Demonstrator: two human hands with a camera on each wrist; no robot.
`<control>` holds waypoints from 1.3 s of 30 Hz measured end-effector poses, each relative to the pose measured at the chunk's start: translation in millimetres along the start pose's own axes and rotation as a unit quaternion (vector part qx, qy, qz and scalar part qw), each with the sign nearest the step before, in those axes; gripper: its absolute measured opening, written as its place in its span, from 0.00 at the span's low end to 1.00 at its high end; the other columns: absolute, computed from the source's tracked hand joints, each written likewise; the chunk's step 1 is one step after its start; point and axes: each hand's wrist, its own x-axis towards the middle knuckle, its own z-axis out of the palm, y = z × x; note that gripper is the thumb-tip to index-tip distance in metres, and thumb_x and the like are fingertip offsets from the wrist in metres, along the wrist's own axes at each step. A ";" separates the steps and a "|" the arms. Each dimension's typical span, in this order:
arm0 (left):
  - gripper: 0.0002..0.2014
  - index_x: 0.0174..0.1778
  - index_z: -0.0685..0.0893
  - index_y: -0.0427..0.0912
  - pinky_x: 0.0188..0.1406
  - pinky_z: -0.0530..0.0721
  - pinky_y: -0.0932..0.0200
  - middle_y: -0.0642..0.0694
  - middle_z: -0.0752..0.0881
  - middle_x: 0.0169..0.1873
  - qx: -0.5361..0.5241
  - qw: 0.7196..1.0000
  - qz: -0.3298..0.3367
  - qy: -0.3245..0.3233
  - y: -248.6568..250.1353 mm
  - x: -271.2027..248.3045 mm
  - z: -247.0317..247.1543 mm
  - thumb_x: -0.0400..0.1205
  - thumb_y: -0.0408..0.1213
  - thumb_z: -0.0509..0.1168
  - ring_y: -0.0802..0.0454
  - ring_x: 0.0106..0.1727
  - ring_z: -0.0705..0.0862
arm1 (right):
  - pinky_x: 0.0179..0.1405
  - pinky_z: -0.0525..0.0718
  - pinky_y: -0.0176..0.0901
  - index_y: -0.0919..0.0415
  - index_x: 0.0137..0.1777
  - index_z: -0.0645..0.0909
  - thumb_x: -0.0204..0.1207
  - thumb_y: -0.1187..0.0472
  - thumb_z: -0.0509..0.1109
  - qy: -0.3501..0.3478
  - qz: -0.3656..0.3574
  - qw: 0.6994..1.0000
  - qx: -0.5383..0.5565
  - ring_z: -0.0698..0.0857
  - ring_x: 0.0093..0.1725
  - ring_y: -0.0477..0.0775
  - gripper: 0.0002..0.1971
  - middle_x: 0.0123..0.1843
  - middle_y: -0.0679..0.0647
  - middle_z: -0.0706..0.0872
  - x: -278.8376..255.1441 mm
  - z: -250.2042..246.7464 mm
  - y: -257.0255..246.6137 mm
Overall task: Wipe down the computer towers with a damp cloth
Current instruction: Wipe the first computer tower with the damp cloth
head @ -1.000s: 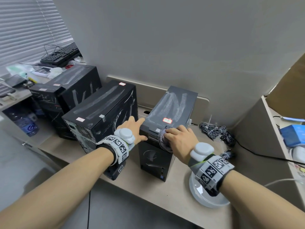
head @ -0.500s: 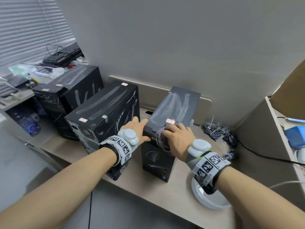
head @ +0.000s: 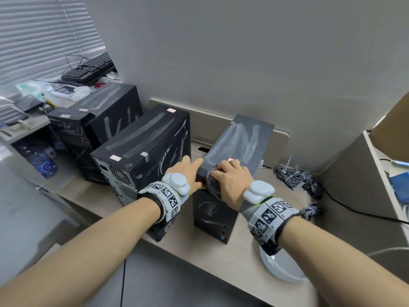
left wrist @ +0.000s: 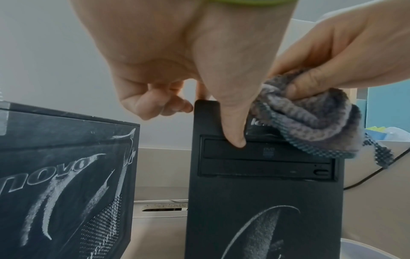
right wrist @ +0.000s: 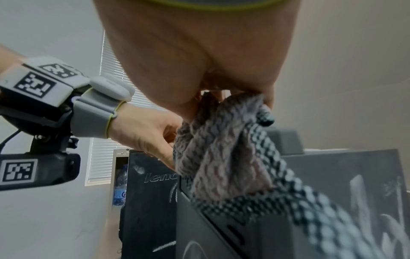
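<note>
1. 3 towers stand on the desk [head: 221, 258]; I work the right tower [head: 241, 142].
2. Right hand [head: 232, 185] clutches the cloth [head: 212, 185] at its top front edge.
3. Left hand [head: 188, 173] braces that corner, thumb on the front.
4. Cloth: soft, limp; keep bunched. Tower: rigid, probably heavy; hold by edges.

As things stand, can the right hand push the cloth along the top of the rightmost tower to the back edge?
Probably yes. The right hand grips the cloth at the front top edge of the rightmost tower; only a small sticker lies ahead on the dusty top.
</note>
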 end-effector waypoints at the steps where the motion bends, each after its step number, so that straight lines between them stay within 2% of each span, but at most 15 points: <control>1: 0.30 0.71 0.65 0.55 0.41 0.83 0.47 0.43 0.71 0.53 0.002 1.000 0.002 0.000 0.4 0.2 -0.1 0.76 0.53 0.69 0.41 0.46 0.81 | 0.54 0.72 0.51 0.50 0.66 0.78 0.76 0.50 0.68 0.002 -0.003 1.000 0.000 0.72 0.64 0.61 0.19 0.65 0.51 0.75 2.6 2.0 -4.3; 6: 0.34 0.73 0.64 0.57 0.45 0.85 0.45 0.45 0.72 0.56 -0.004 1.000 0.009 -0.008 -2.2 3.2 0.6 0.74 0.57 0.70 0.42 0.50 0.82 | 0.46 0.74 0.49 0.49 0.59 0.82 0.67 0.54 0.75 0.018 0.009 1.000 -0.014 0.77 0.58 0.60 0.18 0.61 0.49 0.79 -16.9 5.0 13.3; 8: 0.35 0.74 0.64 0.57 0.47 0.84 0.46 0.45 0.72 0.57 -0.012 1.000 0.011 -0.009 -2.9 3.5 1.9 0.73 0.59 0.70 0.42 0.53 0.81 | 0.39 0.76 0.47 0.46 0.51 0.83 0.60 0.50 0.79 0.034 0.015 0.999 -0.025 0.80 0.50 0.58 0.18 0.55 0.46 0.82 -30.1 8.1 27.2; 10: 0.35 0.74 0.64 0.57 0.47 0.84 0.46 0.45 0.72 0.57 -0.018 1.000 0.010 -0.006 -2.9 3.5 3.0 0.73 0.59 0.71 0.42 0.53 0.81 | 0.38 0.76 0.45 0.45 0.50 0.80 0.60 0.46 0.78 0.034 0.034 0.998 -0.033 0.80 0.49 0.56 0.19 0.56 0.44 0.81 -40.3 12.9 31.7; 12: 0.35 0.74 0.64 0.56 0.48 0.84 0.45 0.46 0.72 0.56 -0.021 1.000 0.012 -0.007 -2.5 4.1 4.2 0.73 0.58 0.71 0.42 0.53 0.81 | 0.44 0.79 0.47 0.48 0.58 0.78 0.64 0.50 0.75 0.042 0.030 0.998 -0.040 0.80 0.56 0.58 0.21 0.62 0.46 0.80 -41.4 23.1 25.2; 14: 0.34 0.73 0.65 0.55 0.48 0.85 0.45 0.46 0.72 0.55 -0.020 1.000 0.018 -0.005 -1.1 5.8 4.4 0.73 0.58 0.71 0.43 0.51 0.81 | 0.59 0.81 0.55 0.57 0.70 0.76 0.66 0.57 0.72 0.031 0.016 0.999 -0.042 0.78 0.67 0.64 0.29 0.71 0.54 0.78 -34.3 27.7 10.1; 17: 0.32 0.73 0.66 0.54 0.49 0.84 0.44 0.46 0.72 0.54 -0.013 1.000 0.020 -0.011 -1.9 7.2 1.4 0.74 0.55 0.69 0.42 0.50 0.81 | 0.79 0.59 0.58 0.63 0.82 0.57 0.75 0.59 0.65 -0.010 -0.002 0.999 -0.038 0.59 0.82 0.66 0.36 0.84 0.59 0.59 -22.3 22.6 -9.7; 19: 0.32 0.73 0.66 0.54 0.50 0.84 0.44 0.46 0.73 0.56 -0.004 1.000 0.021 -0.015 -1.2 6.8 -0.2 0.74 0.55 0.69 0.42 0.52 0.81 | 0.81 0.56 0.56 0.63 0.83 0.55 0.77 0.58 0.64 -0.030 -0.011 0.999 -0.042 0.55 0.83 0.64 0.36 0.85 0.58 0.56 -25.2 19.6 -4.0; 22: 0.33 0.71 0.67 0.54 0.50 0.85 0.44 0.46 0.74 0.55 -0.007 1.000 0.019 -0.004 -1.1 4.0 -0.3 0.73 0.58 0.71 0.43 0.53 0.82 | 0.66 0.80 0.55 0.62 0.73 0.75 0.64 0.55 0.75 0.011 -0.020 0.998 -0.055 0.76 0.74 0.65 0.34 0.75 0.59 0.77 -46.2 26.8 20.5; 23: 0.32 0.70 0.67 0.54 0.50 0.85 0.44 0.47 0.74 0.55 -0.014 1.000 0.014 -0.003 -1.1 3.3 0.6 0.73 0.58 0.71 0.42 0.52 0.82 | 0.62 0.83 0.54 0.62 0.71 0.77 0.64 0.55 0.74 0.039 -0.022 0.997 -0.056 0.78 0.71 0.65 0.32 0.72 0.59 0.79 -53.2 34.4 30.1; 25: 0.32 0.70 0.67 0.54 0.50 0.85 0.44 0.47 0.74 0.54 -0.024 1.000 0.002 -0.005 0.8 1.4 0.7 0.73 0.56 0.72 0.42 0.51 0.82 | 0.61 0.84 0.56 0.63 0.70 0.78 0.65 0.56 0.71 0.063 -0.025 0.996 -0.055 0.79 0.70 0.65 0.30 0.71 0.59 0.80 -62.4 40.0 35.9; 28: 0.31 0.69 0.68 0.53 0.49 0.84 0.44 0.46 0.73 0.53 -0.031 0.999 -0.010 0.002 4.4 0.7 -0.3 0.73 0.54 0.73 0.41 0.49 0.82 | 0.58 0.85 0.54 0.64 0.65 0.82 0.57 0.55 0.80 0.060 -0.012 0.996 -0.070 0.83 0.64 0.65 0.33 0.65 0.59 0.84 -47.3 35.6 19.7; 31: 0.31 0.70 0.68 0.54 0.49 0.84 0.44 0.46 0.72 0.52 -0.037 0.999 -0.017 -0.002 6.3 -1.1 0.3 0.74 0.53 0.72 0.42 0.47 0.81 | 0.50 0.85 0.49 0.60 0.62 0.83 0.52 0.50 0.82 0.052 -0.006 0.996 -0.077 0.86 0.56 0.62 0.34 0.62 0.55 0.85 -30.8 30.1 6.1; 37: 0.34 0.75 0.64 0.57 0.50 0.84 0.46 0.45 0.71 0.58 -0.066 0.997 -0.036 0.005 7.5 -5.5 3.1 0.76 0.51 0.72 0.40 0.49 0.81 | 0.40 0.79 0.45 0.53 0.58 0.80 0.67 0.39 0.69 0.082 0.000 0.995 -0.049 0.83 0.51 0.58 0.24 0.62 0.49 0.83 -49.8 30.5 32.9; 39: 0.38 0.79 0.58 0.59 0.52 0.83 0.46 0.45 0.71 0.63 -0.095 0.994 -0.050 0.011 6.0 -7.8 8.5 0.76 0.51 0.71 0.40 0.52 0.82 | 0.39 0.77 0.47 0.53 0.55 0.79 0.65 0.41 0.72 0.056 0.017 0.997 -0.048 0.81 0.47 0.60 0.23 0.58 0.51 0.81 -43.9 26.1 28.2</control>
